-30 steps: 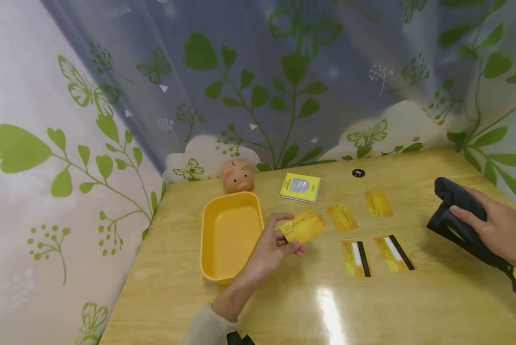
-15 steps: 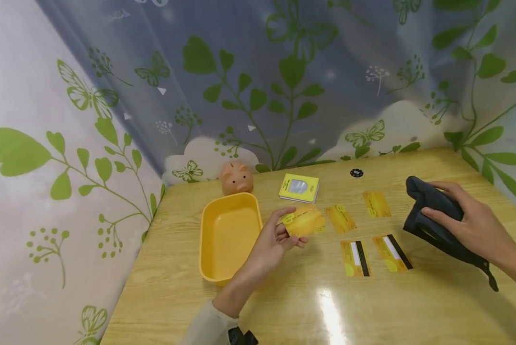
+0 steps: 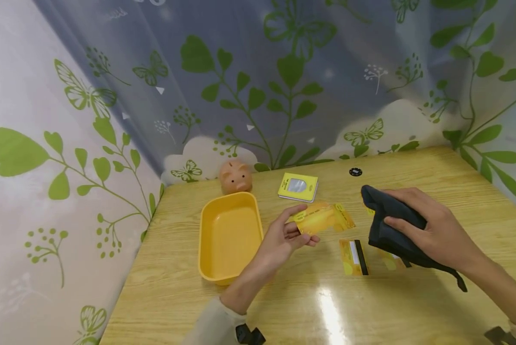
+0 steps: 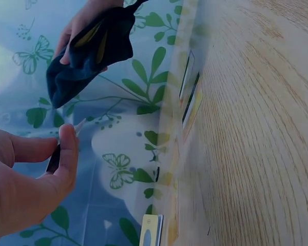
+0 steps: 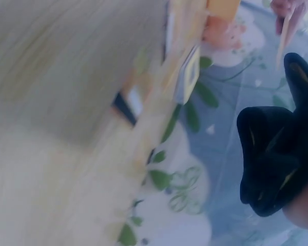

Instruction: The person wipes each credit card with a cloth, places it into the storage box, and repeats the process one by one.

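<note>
My left hand [image 3: 281, 239] pinches a yellow-orange bank card [image 3: 314, 221] above the table, face up. In the left wrist view the card [image 4: 54, 158] shows edge-on between thumb and fingers. My right hand [image 3: 434, 230] grips a dark blue cloth pouch [image 3: 380, 232] with a short strap, just right of the card and apart from it. Folds and a yellowish inside show on the pouch [image 5: 267, 154] in the right wrist view. Below lie a striped card [image 3: 354, 258] and another card [image 3: 345, 218] the held one overlaps. The pouch partly covers two more cards.
A yellow plastic bin [image 3: 200, 239] stands on the left of the wooden table, with an orange piggy bank [image 3: 235, 177] behind it. Farther back lie a yellow booklet [image 3: 298, 187] and a black poker chip [image 3: 355, 171]. A patterned curtain [image 3: 240, 96] borders the table.
My right hand has carried the pouch left, toward the card, over the cards on the right. The left hand has shifted slightly right, still holding its card.
</note>
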The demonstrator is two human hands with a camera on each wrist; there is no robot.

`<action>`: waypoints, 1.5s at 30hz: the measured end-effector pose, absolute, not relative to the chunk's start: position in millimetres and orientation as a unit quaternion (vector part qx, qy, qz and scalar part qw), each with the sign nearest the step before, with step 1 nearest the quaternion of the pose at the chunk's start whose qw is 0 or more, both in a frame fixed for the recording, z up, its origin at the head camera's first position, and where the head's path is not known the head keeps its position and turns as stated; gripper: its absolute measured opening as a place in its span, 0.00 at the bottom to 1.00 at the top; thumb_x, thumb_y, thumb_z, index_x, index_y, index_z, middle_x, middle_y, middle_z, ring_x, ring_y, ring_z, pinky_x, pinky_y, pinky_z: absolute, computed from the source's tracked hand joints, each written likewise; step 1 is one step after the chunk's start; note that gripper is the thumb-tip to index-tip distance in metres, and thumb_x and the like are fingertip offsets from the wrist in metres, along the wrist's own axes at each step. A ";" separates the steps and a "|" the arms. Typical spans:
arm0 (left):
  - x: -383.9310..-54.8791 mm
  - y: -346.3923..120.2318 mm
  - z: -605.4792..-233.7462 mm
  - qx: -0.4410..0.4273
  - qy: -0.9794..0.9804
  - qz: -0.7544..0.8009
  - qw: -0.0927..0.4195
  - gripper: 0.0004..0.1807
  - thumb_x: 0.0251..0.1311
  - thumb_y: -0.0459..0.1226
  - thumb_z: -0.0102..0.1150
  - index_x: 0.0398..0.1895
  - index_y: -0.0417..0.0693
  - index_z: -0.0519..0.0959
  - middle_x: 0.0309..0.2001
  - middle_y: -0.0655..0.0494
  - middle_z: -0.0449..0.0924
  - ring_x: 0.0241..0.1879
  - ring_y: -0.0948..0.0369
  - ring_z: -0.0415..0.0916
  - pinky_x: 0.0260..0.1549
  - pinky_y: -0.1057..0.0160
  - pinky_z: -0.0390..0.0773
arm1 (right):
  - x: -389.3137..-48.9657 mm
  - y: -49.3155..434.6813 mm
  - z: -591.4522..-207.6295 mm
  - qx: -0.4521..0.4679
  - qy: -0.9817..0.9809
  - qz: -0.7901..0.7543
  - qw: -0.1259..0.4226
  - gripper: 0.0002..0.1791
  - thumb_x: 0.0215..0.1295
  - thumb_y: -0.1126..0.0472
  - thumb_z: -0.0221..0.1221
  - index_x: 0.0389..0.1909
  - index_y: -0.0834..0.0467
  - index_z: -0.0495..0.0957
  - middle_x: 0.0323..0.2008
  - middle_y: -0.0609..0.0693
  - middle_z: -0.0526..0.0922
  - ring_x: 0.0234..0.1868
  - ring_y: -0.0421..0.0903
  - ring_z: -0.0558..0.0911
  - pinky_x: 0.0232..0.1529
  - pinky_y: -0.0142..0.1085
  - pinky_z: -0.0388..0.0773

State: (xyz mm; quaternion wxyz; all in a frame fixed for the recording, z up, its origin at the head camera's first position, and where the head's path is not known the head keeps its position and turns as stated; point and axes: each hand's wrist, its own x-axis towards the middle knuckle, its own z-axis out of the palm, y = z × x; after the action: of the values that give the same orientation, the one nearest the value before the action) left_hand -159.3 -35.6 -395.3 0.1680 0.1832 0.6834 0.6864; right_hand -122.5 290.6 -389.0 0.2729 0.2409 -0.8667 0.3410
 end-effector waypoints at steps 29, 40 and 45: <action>-152.3 -23.1 -393.3 0.204 0.675 0.693 0.148 0.32 0.71 0.25 0.58 0.75 0.53 0.69 0.52 0.42 0.87 0.40 0.61 0.82 0.39 0.65 0.81 | -121.8 195.1 -379.3 0.386 -0.831 0.259 0.305 0.26 0.78 0.42 0.53 0.67 0.50 0.80 0.63 0.50 0.80 0.48 0.50 0.88 0.38 0.42 0.86; -149.3 -25.7 -394.0 0.191 0.680 0.694 0.140 0.33 0.70 0.24 0.59 0.75 0.54 0.70 0.43 0.41 0.87 0.37 0.60 0.85 0.39 0.65 0.82 | -124.9 208.8 -385.7 0.350 -0.855 0.228 0.309 0.25 0.74 0.47 0.63 0.69 0.47 0.78 0.63 0.50 0.79 0.40 0.47 0.89 0.29 0.36 0.84; -148.3 -27.5 -393.1 0.190 0.664 0.707 0.152 0.33 0.69 0.22 0.58 0.74 0.54 0.71 0.42 0.43 0.87 0.37 0.57 0.85 0.39 0.66 0.81 | -124.4 221.2 -386.5 0.327 -0.865 0.226 0.307 0.37 0.55 0.63 0.76 0.69 0.47 0.79 0.63 0.50 0.79 0.38 0.45 0.88 0.28 0.34 0.83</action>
State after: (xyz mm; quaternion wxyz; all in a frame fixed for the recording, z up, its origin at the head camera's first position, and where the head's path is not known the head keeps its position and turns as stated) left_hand -148.3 -27.5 -393.1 0.1524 0.1905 0.6641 0.7067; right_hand -124.4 221.2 -386.5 0.3066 0.3270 -0.8649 0.2258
